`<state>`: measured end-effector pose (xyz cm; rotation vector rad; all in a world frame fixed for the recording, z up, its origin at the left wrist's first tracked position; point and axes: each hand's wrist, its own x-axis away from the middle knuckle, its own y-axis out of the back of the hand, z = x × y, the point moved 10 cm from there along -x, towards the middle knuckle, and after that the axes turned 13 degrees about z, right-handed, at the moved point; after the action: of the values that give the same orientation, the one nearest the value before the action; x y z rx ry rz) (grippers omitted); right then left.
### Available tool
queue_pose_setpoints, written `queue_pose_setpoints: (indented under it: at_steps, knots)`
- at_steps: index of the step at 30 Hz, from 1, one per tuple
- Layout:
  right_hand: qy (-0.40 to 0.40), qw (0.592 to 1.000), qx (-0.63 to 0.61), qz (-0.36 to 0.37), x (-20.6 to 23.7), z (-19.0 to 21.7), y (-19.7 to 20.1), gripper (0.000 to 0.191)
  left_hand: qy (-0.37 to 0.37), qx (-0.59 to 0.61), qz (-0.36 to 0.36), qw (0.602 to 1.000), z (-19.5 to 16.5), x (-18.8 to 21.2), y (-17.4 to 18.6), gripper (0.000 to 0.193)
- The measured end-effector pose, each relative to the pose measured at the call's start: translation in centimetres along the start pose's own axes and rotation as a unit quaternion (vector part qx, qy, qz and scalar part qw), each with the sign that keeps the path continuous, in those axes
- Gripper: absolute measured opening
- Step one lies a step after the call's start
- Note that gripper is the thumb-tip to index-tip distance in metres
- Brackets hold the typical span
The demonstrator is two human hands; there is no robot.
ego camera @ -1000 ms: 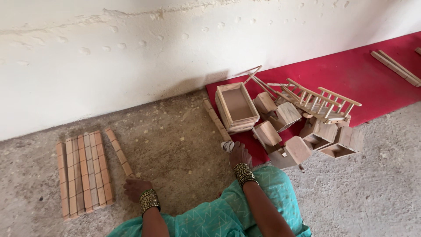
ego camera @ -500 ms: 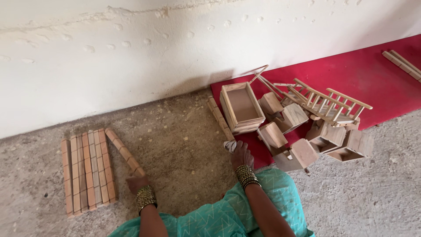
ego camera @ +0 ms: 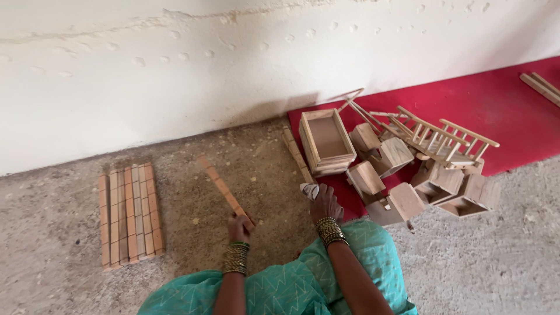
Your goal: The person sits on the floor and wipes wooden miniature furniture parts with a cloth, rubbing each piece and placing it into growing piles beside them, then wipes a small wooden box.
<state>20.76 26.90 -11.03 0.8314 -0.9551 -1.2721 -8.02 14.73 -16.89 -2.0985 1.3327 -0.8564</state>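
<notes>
— On the concrete floor [ego camera: 245, 175], left hand [ego camera: 239, 226]: grip closed round the near end of a wooden strip [ego camera: 224, 189]. Strip slants up and away to the left from the fist.

— Right hand [ego camera: 324, 203]?

— Fingers curled round a small pale scrap [ego camera: 310, 190], sandpaper or cloth, can't tell. It sits at the fingertips, by the edge of the red mat [ego camera: 496, 105].

— Around them?

— Row of strips [ego camera: 129, 213] lying side by side, well left of the left hand. Another loose strip [ego camera: 297, 155] just above the right hand. Wooden box [ego camera: 326, 140] and small wooden pieces [ego camera: 420, 169] piled on the mat.
</notes>
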Motion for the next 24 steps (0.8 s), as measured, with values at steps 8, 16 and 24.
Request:
queue_pose_setpoints:
  at_steps: [8,16,24]
  knots:
    - [0.116,0.988,-0.038,-0.099,3.5,3.3,3.5,0.049,0.072,-0.177,-0.007,0.982,2.7,1.7,-1.4,0.035]
    - [0.121,0.924,-0.354,0.077,3.7,4.6,-1.6,0.039,0.039,-0.264,0.039,0.963,3.2,2.8,-4.5,0.049]
    - [0.134,0.819,-0.537,0.154,5.8,8.6,-4.8,0.039,-0.116,-0.564,0.185,0.796,5.2,4.9,-9.8,0.047]
